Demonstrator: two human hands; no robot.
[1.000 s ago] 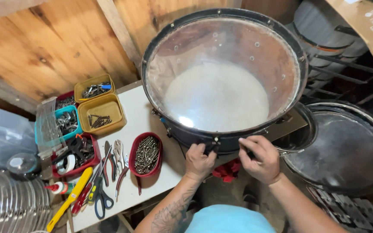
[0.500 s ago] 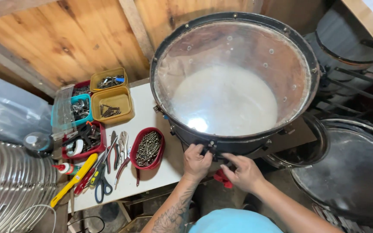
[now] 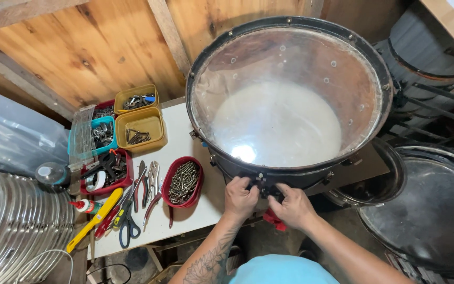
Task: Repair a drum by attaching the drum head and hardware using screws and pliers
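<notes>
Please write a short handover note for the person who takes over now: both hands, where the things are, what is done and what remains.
Left hand and right hand: both grip the near rim of the big drum, at a black lug. Drum stands on the white table, clear head fitted and facing up. Red dish of screws and pliers lie left of the hands. Done: head and hoop are on. Left: cannot tell how many lugs are tightened.

Big drum [image 3: 285,100]: black shell and hoop, clear skin stretched over top, pale round bottom skin showing through. Small holes dot inner wall. Sits on white table [image 3: 185,152], tilted toward camera, near edge hanging past table front. Metal lug [image 3: 261,179] on near rim, gripped between left hand [image 3: 239,199] and right hand [image 3: 291,206].
</notes>
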